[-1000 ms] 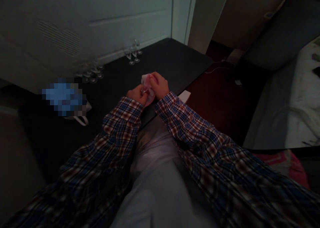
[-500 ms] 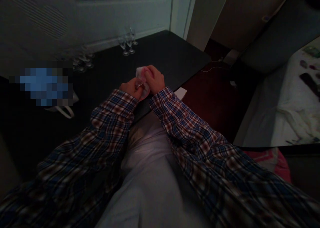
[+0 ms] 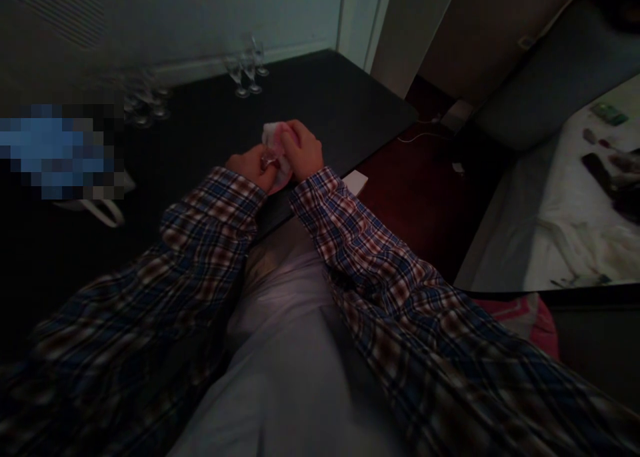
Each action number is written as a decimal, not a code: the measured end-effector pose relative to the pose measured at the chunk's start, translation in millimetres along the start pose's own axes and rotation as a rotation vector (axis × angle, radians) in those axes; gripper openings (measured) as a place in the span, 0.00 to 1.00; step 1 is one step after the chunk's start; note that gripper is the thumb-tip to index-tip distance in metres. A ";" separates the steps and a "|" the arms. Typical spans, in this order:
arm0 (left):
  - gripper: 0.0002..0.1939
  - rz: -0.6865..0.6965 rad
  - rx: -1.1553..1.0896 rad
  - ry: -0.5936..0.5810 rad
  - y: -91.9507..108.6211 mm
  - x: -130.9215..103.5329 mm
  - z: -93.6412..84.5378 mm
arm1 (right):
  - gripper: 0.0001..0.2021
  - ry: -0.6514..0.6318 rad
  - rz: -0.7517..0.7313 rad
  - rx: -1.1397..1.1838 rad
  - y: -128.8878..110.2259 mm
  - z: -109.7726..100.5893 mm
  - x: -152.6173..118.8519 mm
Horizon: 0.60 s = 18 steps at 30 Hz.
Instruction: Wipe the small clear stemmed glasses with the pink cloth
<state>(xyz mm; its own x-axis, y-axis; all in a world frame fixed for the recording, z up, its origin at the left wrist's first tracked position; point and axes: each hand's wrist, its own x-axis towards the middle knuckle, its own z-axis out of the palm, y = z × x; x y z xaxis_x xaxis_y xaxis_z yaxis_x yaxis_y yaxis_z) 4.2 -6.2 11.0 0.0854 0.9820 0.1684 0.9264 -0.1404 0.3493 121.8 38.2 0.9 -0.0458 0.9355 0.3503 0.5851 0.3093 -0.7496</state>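
Both hands meet over the near edge of the dark table. My left hand is closed around a small clear glass, and most of it is hidden by fingers and cloth. A pink-and-white cloth is gripped in my right hand, pressed against the glass, with part of it hanging below the fingers. Three stemmed glasses stand upright beyond my hands, towards the wall. Farther left is another group of several stemmed glasses, dim and blurred.
At the left on the table lies a pixelated blue thing with a whitish strap beside it. A white flat object shows past the table edge, above the red floor. A white-covered surface with scattered items is at right.
The view has shifted slightly, so the glasses and table appear farther left and higher. My hands stay together on the glass and cloth, with only slight movement of the fingers.
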 end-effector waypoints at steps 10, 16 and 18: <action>0.18 0.025 -0.003 -0.033 -4.7 2.2 1.7 | 0.13 0.001 -0.001 0.020 -0.3 -0.4 -0.2; 0.18 0.009 -0.004 -0.026 -8.2 4.3 4.8 | 0.13 0.013 -0.021 0.016 0.8 -0.1 0.1; 0.19 0.019 -0.001 -0.024 -8.6 4.6 5.9 | 0.13 0.017 -0.022 0.013 -0.3 -1.0 -0.5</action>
<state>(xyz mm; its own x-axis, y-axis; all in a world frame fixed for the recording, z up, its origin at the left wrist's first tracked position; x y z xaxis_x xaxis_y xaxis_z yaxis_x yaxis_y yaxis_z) -1.2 0.3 3.2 0.1119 0.9819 0.1531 0.9240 -0.1595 0.3475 122.4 37.5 1.5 -0.0447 0.9253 0.3765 0.5736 0.3323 -0.7487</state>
